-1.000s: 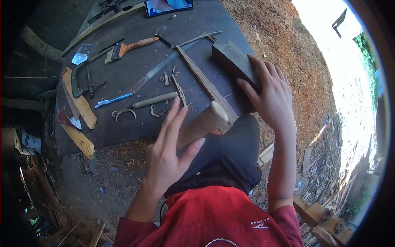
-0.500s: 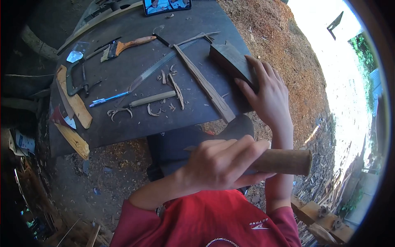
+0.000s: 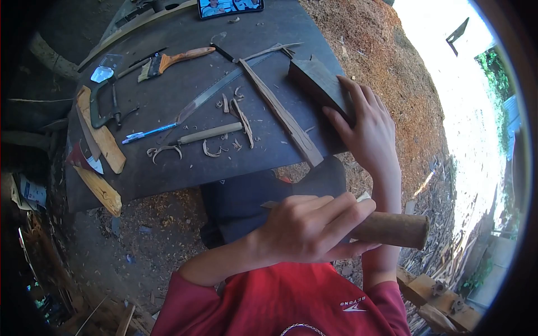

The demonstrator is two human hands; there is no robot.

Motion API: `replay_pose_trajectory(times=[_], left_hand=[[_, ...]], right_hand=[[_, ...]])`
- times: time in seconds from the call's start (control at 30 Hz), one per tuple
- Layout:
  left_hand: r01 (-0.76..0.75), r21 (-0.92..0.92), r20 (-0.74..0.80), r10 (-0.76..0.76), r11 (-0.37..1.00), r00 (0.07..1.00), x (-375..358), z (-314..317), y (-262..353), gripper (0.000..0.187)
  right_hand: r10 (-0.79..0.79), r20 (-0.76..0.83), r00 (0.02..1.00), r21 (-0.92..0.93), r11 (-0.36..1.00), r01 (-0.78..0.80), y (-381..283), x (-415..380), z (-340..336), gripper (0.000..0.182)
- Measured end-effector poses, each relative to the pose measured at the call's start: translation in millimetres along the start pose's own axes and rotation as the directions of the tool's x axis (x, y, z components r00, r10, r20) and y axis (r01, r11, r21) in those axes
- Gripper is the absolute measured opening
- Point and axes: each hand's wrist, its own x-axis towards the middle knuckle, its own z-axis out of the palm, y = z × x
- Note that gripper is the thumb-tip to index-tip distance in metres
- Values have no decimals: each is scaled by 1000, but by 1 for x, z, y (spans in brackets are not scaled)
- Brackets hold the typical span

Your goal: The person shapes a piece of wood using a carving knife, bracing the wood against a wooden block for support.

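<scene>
My left hand (image 3: 314,227) is closed around a tool with a thick round wooden handle (image 3: 398,229), held in front of my red shirt. A thin pointed tip shows beyond the hand's left side; the rest is hidden in the fist. My right hand (image 3: 370,120) grips the near end of a dark wedge-like block (image 3: 322,84) at the table's right edge, thumb on one side and fingers on the other. Beside the block lies a long carved strip of wood (image 3: 283,115), its near end reaching past the table edge.
On the dark table (image 3: 246,159) lie a paintbrush (image 3: 179,59), a C-clamp (image 3: 103,106), a blue pen (image 3: 150,133), a wooden-handled tool (image 3: 210,133), a metal ruler-like strip (image 3: 213,92), wood offcuts (image 3: 106,143) and curled shavings. A phone (image 3: 230,7) stands at the back. Sawdust (image 3: 386,67) covers the ground.
My left hand has shifted slightly right and down, and the handle's free end tilts a little lower. My right hand keeps its hold on the block. The view has moved slightly.
</scene>
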Motion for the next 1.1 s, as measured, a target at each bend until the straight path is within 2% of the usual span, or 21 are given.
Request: replay_pose_trajectory(times=[0.3, 0.4, 0.5, 0.6, 0.7, 0.8, 0.9, 1.1], left_hand=[[-1, -5, -2, 1, 1000, 1000, -2, 3, -2, 60], [-16, -17, -38, 15, 1000, 999, -1, 7, -3, 48], [-20, -20, -39, 19, 1000, 999, -1, 8, -4, 47], [-8, -30, 1, 8, 1000, 1000, 0, 6, -4, 58], [-17, -38, -1, 17, 999, 1000, 0, 7, -5, 59], [-18, -33, -1, 18, 999, 1000, -1, 9, -7, 57], [-47, 7, -29, 47, 999, 998, 2, 11, -7, 46], [-70, 4, -33, 70, 998, 997, 2, 14, -7, 46]], right_hand=[[-5, -3, 1000, 2, 1000, 5, 0, 0, -1, 57], [1, 6, 1000, 8, 1000, -1, -2, 0, -2, 57], [1, 8, 1000, 4, 1000, -1, 0, 0, -1, 57], [6, 11, 1000, 8, 1000, -6, 0, 0, 0, 57], [11, 17, 1000, 12, 1000, -11, 0, 0, -1, 57], [0, 6, 1000, 9, 1000, 0, 0, 0, 0, 57], [-3, 7, 1000, 17, 1000, 3, 0, 1, -1, 57], [-2, 3, 1000, 21, 1000, 2, -1, 0, -1, 57]])
